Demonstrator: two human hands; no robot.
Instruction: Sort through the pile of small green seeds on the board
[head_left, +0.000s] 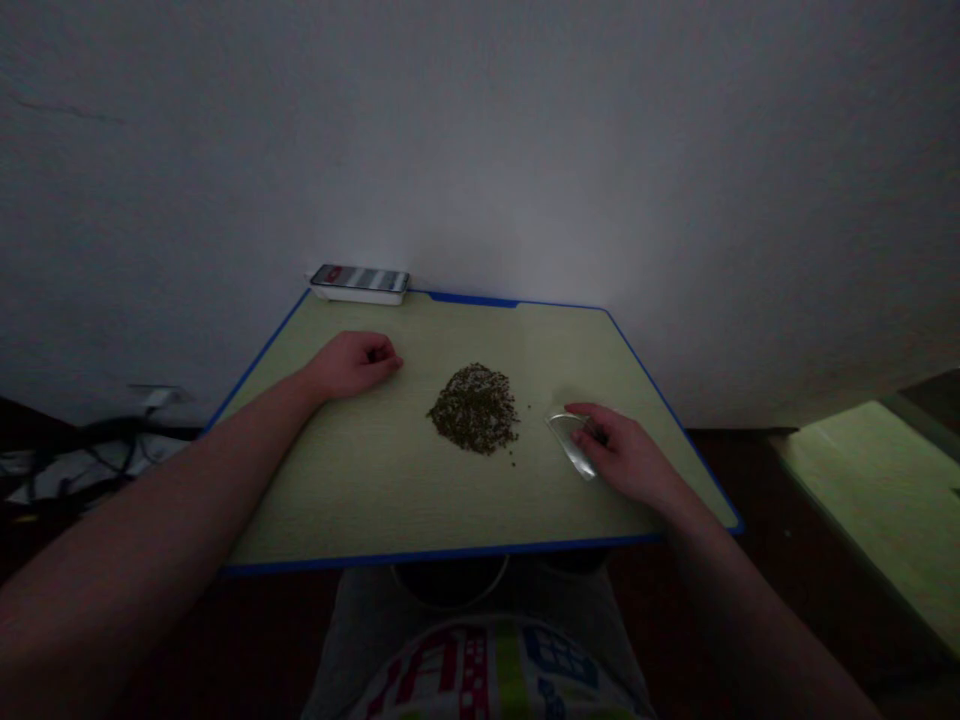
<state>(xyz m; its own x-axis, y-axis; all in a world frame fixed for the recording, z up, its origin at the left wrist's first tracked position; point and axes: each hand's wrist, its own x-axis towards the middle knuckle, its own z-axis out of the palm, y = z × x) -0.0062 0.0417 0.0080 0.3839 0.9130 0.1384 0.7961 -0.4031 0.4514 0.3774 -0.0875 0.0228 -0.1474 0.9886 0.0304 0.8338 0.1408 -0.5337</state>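
A heap of small greenish-brown grains or seeds lies in the middle of the pale tabletop, a few loose bits scattered at its right side. Left of the heap, my left hand rests on the table with its fingers curled in and no object visible in them. To the right of the heap, my right hand pinches a shiny, see-through piece that looks like a small plastic bag between thumb and fingers. The bag lies low over the table, and my hand covers part of it.
A phone lies on a white box at the far left corner of the table, near the wall. Blue edging runs around the tabletop. Dark cables lie at the left, and another pale board is at the right.
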